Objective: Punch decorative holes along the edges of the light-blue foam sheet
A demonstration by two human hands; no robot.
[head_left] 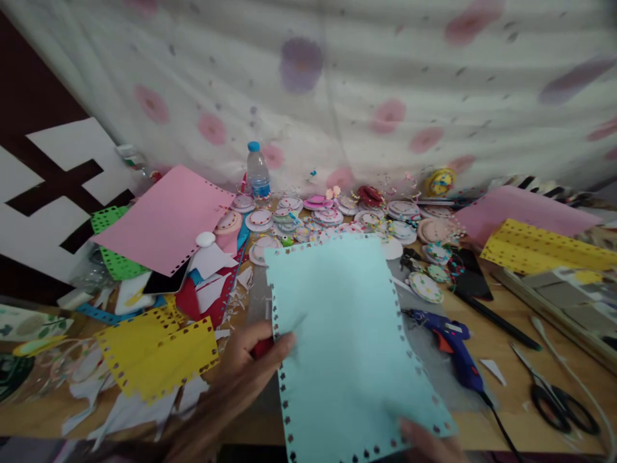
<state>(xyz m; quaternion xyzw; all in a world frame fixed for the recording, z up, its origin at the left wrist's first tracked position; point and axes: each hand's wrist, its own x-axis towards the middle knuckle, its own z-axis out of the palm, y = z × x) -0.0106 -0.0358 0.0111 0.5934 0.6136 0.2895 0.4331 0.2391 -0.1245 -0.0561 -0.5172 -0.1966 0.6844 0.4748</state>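
While left hand [253,363] pinches turquoise paper [337,308], blurred right hand [427,442] grips lower edge; bottle label [261,191] unreadable.

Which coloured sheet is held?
The pale blue sheet: left hand grips its left edge, right hand at its lower end. Pink sheets, yellow sheets and green sheet are in neither hand.

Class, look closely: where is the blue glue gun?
In the head view, the blue glue gun lies right of the turquoise paper sheet and left of the black-handled scissors.
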